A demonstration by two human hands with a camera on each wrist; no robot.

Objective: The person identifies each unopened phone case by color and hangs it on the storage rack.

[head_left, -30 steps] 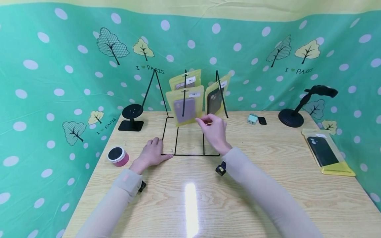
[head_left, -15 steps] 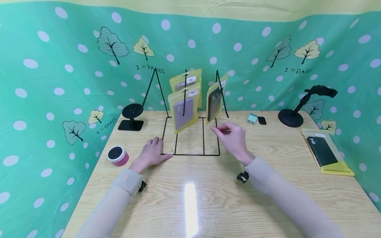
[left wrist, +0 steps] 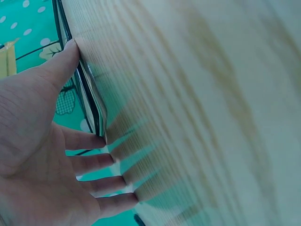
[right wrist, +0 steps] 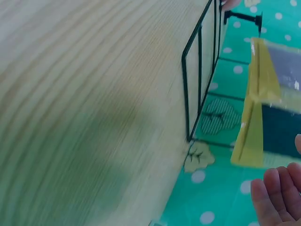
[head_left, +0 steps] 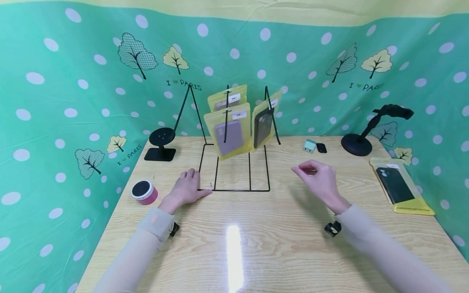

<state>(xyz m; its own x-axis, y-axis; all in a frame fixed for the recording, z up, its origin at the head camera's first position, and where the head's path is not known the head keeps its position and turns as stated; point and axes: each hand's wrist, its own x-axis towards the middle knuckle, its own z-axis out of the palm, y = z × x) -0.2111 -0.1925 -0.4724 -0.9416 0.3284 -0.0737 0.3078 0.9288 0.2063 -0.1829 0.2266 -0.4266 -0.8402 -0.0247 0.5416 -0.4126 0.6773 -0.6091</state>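
A black wire display rack (head_left: 250, 173) stands on the table. On its middle arm hang two yellow-edged clear pouches, the front pouch (head_left: 229, 132) with a purple phone case in it and the rear pouch (head_left: 239, 91) partly hidden behind. From the right arm hangs a pouch with a dark phone case (head_left: 262, 128), turned at an angle. My left hand (head_left: 185, 188) rests at the rack's front left corner, fingers spread and thumb along the front wire. My right hand (head_left: 318, 181) is in the air right of the rack, fingers loosely bent and holding nothing.
Another pouch with a black phone case (head_left: 395, 185) lies at the right table edge. A black stand (head_left: 359, 142), a small light-blue charger block (head_left: 309, 146) and a small black item (head_left: 321, 148) are behind my right hand. At left are a pink jar (head_left: 146, 194) and a black round-headed stand (head_left: 161, 144).
My right hand has moved away from the hanging pouches to the right. The front purple-case pouch and the dark-case pouch have swung on their arms. My left hand has stayed in place.
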